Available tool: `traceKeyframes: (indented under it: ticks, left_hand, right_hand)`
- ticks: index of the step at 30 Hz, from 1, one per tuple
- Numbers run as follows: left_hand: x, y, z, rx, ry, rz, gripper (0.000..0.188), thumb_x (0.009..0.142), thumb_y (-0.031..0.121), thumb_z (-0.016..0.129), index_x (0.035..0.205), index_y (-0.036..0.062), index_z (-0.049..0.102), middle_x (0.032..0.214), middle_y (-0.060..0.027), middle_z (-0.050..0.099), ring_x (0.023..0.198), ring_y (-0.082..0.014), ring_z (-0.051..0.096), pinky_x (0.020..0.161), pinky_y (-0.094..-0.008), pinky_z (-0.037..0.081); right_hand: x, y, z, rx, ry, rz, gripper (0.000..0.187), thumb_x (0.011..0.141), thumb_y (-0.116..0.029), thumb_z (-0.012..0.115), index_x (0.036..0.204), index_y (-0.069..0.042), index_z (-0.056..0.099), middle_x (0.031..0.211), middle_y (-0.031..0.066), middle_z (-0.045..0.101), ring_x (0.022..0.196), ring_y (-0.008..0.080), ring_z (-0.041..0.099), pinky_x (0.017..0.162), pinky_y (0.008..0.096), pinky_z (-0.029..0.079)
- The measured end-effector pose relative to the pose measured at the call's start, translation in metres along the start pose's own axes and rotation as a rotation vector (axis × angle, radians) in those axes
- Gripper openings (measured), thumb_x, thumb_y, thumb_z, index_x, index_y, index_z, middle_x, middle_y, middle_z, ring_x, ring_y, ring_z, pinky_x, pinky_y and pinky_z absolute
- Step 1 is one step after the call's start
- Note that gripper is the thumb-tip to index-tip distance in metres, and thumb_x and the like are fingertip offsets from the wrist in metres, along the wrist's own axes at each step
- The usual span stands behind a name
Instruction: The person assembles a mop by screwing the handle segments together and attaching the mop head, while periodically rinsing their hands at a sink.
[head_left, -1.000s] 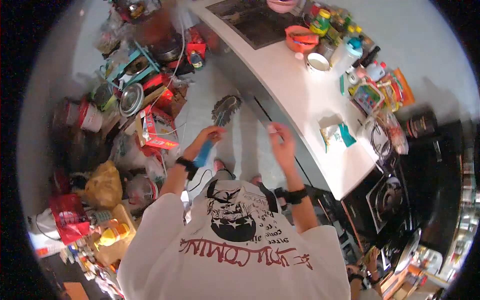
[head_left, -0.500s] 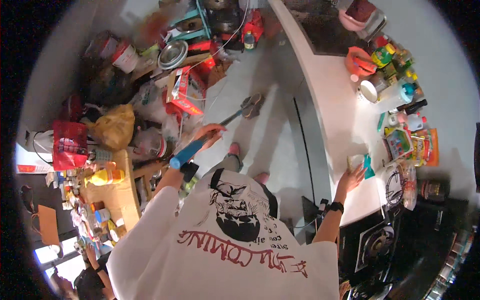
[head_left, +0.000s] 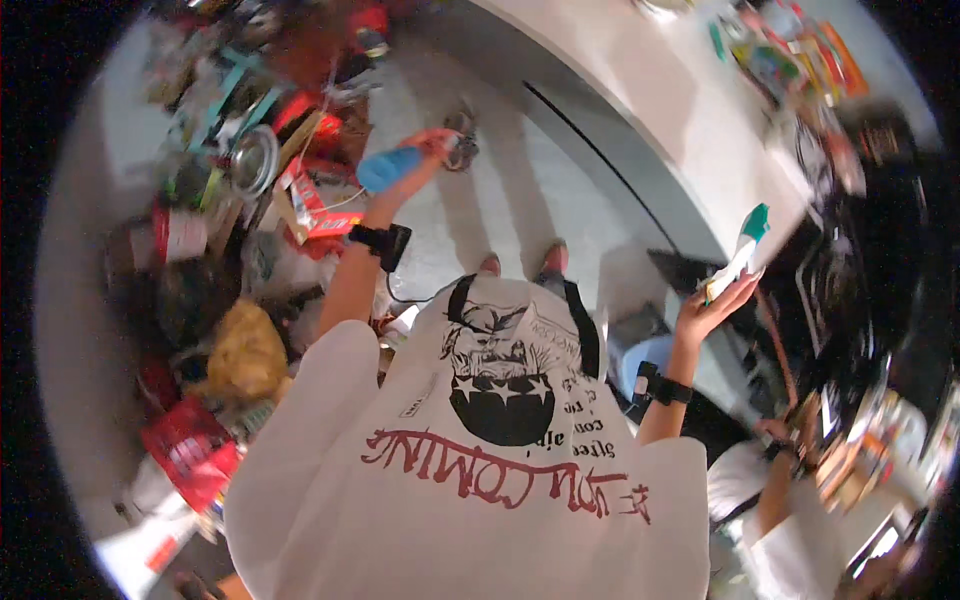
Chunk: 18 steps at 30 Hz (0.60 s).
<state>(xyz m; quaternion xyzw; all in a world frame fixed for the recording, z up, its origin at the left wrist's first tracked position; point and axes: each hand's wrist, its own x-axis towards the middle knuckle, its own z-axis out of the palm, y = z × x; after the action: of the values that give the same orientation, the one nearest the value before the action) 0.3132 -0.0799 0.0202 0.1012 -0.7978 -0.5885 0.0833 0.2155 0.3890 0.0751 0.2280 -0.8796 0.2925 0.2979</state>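
Note:
My left hand (head_left: 428,150) is closed around a long-handled tool with a thick blue grip (head_left: 390,170). The tool points away from me, and its brownish-grey head (head_left: 460,142) shows past my fingers, over the floor; I cannot tell its exact kind. On the other side, my right hand (head_left: 722,300) holds a slim white packet-like thing with a green end (head_left: 742,252). It is tilted up, away from the pale counter's near end, its green end pointing away from me. Part of it is hidden by my fingers and blurred.
A pale counter (head_left: 640,90) runs along the right, with colourful packets (head_left: 785,55) and a black stove area (head_left: 860,270). Clutter lines the left: a red-and-white box (head_left: 320,205), a metal basin (head_left: 254,160), a yellow bag (head_left: 247,350). Another person (head_left: 800,520) is at lower right.
My right hand has lifted the white-and-green thing off the counter. My left hand has moved forward with the blue-gripped tool. The view has turned right, bringing a person into sight at lower right.

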Motion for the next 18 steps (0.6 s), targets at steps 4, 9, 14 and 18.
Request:
traceKeyframes:
  ticks: [4, 9, 14, 18]
  left_hand:
    - [0.025, -0.007, -0.003, -0.063, 0.099, 0.009, 0.03, 0.086, 0.03, 0.048, 0.091, 0.0029, 0.059, 0.078, 0.0016, 0.058, 0.069, -0.0084, 0.049, 0.064, -0.0225, 0.042]
    - [0.051, 0.056, 0.021, 0.159, -0.052, -0.1, 0.033, 0.084, 0.037, 0.049, 0.087, 0.0064, 0.062, 0.068, 0.0017, 0.057, 0.063, -0.0083, 0.049, 0.058, -0.0239, 0.041]
    - [0.055, 0.076, 0.094, 0.478, -0.342, -0.133, 0.04, 0.071, 0.047, 0.058, 0.092, 0.0139, 0.064, 0.064, -0.0045, 0.059, 0.062, -0.014, 0.054, 0.058, -0.0284, 0.042]
    - [0.016, 0.002, 0.132, 0.525, -0.384, 0.092, 0.036, 0.068, 0.04, 0.06, 0.093, 0.0142, 0.061, 0.078, -0.0059, 0.062, 0.073, -0.0202, 0.059, 0.067, -0.0319, 0.045]
  right_hand:
    - [-0.061, -0.042, -0.054, -0.183, 0.069, 0.198, 0.052, 0.088, -0.026, 0.033, 0.132, -0.001, 0.019, 0.134, 0.0221, 0.022, 0.121, 0.0389, 0.024, 0.098, 0.0461, 0.021]
    - [-0.143, -0.089, -0.097, -0.34, 0.155, 0.453, 0.057, 0.089, -0.039, 0.029, 0.13, 0.001, 0.024, 0.131, 0.0215, 0.028, 0.119, 0.0372, 0.028, 0.097, 0.0447, 0.024]
    - [-0.212, -0.128, -0.132, -0.466, 0.155, 0.587, 0.053, 0.089, -0.028, 0.031, 0.13, 0.004, 0.019, 0.132, 0.0233, 0.024, 0.121, 0.0364, 0.027, 0.098, 0.0455, 0.023]
    - [-0.216, -0.14, -0.148, -0.406, 0.222, 0.588, 0.053, 0.089, -0.027, 0.033, 0.128, 0.006, 0.02, 0.13, 0.0244, 0.025, 0.12, 0.0365, 0.028, 0.098, 0.0436, 0.023]
